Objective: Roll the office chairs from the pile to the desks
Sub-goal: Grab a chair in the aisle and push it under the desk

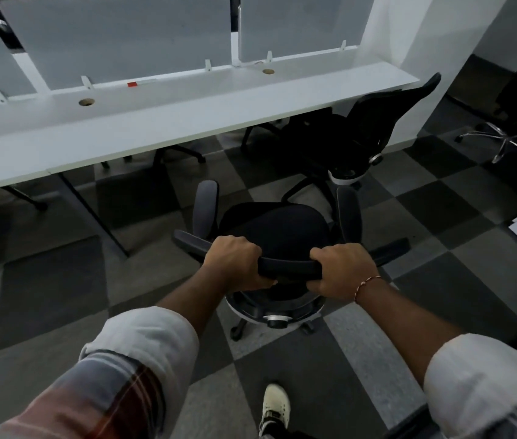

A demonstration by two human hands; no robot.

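Observation:
A black office chair (274, 229) with grey armrests stands on the checkered carpet right in front of me, its seat facing the white desk (162, 122). My left hand (235, 261) grips the left part of the backrest's top edge. My right hand (344, 269) grips the right part of that same edge. A second black chair (364, 128) sits tucked at the right end of the desk, just beyond the one I hold.
Grey divider panels (117, 39) rise along the desk's far side. A white pillar (434, 58) stands at the desk's right end. A chrome chair base (504, 144) lies far right. Black desk legs (92, 210) slant down to the left. My shoe (274, 407) is below the chair.

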